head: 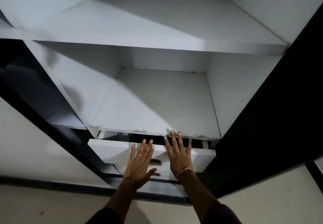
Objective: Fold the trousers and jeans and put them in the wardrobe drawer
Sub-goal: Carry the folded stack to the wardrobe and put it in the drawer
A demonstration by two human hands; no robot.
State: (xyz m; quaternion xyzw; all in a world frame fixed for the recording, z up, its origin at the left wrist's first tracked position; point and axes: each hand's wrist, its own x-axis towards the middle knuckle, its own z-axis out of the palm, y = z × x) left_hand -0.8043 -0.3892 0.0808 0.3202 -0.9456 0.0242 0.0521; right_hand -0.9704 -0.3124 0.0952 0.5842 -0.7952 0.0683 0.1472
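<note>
The wardrobe drawer (pixel 111 149) is seen pulled slightly out beneath the lower shelf (pixel 153 105), with a dark gap shown along its top; what lies inside cannot be told. The left hand (pixel 139 162) is laid flat, fingers straight, against the white drawer front, a ring worn on one finger. The right hand (pixel 178 154) is spread open too, its fingertips reaching the shelf edge. A metal handle (pixel 155 162) is seen between the hands. Black wardrobe doors (pixel 272 119) are stood open at both sides.

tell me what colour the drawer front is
White, seen in the head view: the drawer front.
</note>
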